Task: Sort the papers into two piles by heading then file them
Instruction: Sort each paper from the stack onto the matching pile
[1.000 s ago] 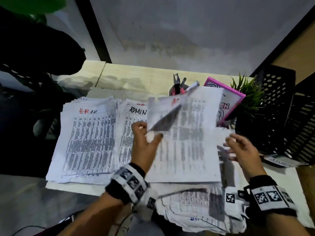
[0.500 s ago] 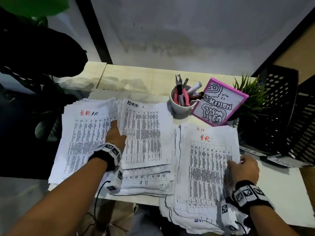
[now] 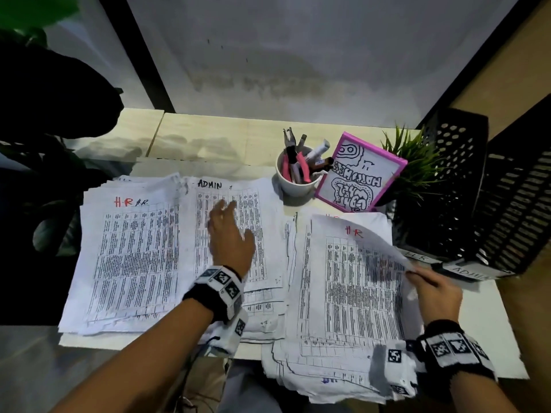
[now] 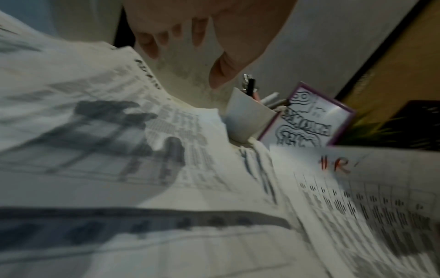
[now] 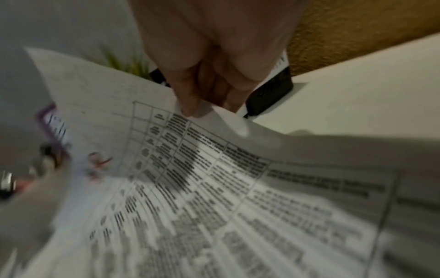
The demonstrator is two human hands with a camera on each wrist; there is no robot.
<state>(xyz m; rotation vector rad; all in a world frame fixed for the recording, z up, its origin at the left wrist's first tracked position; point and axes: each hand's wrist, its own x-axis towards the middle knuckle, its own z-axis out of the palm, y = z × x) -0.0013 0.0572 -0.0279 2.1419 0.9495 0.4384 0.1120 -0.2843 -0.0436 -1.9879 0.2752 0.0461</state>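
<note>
- Three stacks of papers lie side by side on the tabletop (image 3: 208,138): the left pile (image 3: 131,251) is headed "H.R" in red with a second "H.R" in black, the middle pile (image 3: 262,210) reads "ADMIN" in black, and the unsorted stack (image 3: 337,293) on the right shows a red "H.R" on its top sheet (image 3: 351,263).
- Two black mesh trays (image 3: 477,198) stand at the far right, their near-edge labels reading "H.R" and "ADMIN".
- One white cup (image 3: 293,186) of pens and pliers sits beside one pink-framed doodle board (image 3: 357,177); its lettering is upside down and I cannot read it. One small green plant (image 3: 414,165) stands behind.
- The left hand (image 3: 229,234) now hovers over the ADMIN pile with fingers spread, having crossed from the seam by the H.R pile half a second ago.
- The right hand (image 3: 432,290) pinches the right edge of that top sheet, which now curls up off the stack where earlier it lay flat.
</note>
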